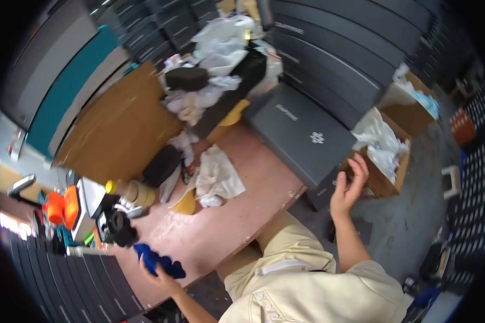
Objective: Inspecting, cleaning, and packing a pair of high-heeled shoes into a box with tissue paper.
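My left hand (160,281) is low over the near left part of the pinkish tabletop (215,237). Its fingers are closed around part of a dark blue, soft-looking piece with a wavy edge (170,266), probably cloth; the far fingers are partly hidden. My right hand (350,185) is raised off the table's right edge, fingers apart and nothing in them. Just beyond it lies a dark grey flat box (299,132) with a white flower mark on the lid. A crumpled off-white cloth (215,175) rests mid-table beside a yellow roll-like thing (184,203).
Stacked dark boxes (339,59) rise behind the flat box, and more boxes (81,280) stand at the lower left. Cardboard cartons (385,177) with plastic wrap sit on the right. A brown cardboard sheet (121,129), black tape roll (121,229) and plastic bags (221,43) crowd the far side.
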`<state>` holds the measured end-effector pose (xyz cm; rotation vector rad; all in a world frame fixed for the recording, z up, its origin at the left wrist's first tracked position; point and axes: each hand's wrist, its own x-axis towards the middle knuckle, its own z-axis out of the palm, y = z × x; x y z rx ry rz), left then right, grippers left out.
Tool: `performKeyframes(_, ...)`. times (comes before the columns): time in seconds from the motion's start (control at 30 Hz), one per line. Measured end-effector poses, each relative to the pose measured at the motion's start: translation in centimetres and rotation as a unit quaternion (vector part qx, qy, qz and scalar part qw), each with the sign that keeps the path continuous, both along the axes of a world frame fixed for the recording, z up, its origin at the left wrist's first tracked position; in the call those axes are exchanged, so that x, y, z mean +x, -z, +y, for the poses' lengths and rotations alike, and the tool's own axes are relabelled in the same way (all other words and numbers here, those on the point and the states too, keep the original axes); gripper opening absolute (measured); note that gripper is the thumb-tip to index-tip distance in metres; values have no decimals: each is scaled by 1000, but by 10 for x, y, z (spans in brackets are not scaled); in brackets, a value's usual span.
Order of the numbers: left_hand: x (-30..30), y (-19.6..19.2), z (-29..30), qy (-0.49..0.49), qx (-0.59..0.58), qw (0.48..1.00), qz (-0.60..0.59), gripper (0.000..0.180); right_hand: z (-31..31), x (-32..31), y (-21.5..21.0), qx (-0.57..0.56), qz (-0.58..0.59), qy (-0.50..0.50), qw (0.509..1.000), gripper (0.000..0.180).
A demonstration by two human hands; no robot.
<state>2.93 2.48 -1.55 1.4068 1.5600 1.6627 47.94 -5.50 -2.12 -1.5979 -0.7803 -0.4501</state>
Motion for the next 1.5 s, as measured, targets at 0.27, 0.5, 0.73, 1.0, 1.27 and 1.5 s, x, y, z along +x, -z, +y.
performKeyframes(0.27, 346, -45, 14, 569, 180, 743, 304, 52, -11, 0, 32, -3, 91, -58, 994, 35)
performKeyframes(0.5, 482, -18, 163, 302, 222, 799, 470, 30, -73, 30, 43, -87, 105, 0, 991, 23)
performKeyframes(0.73, 475, -18, 41, 544, 296, 676, 399, 26, -71, 43, 64, -128, 118, 14, 985, 14)
performKeyframes(1.0, 454, -17, 99, 420, 270, 756, 422, 25, -54, 31, 65, -129, 129, -27, 983, 12)
performKeyframes(1.27, 379, -9, 88, 334, 139, 827, 431, 19, -67, 28, 78, -160, 137, -37, 977, 8)
performKeyframes(1.5, 343, -23, -46, 676, -18, 719, 157, 18, -69, -32, 77, -33, 435, -316, 843, 42)
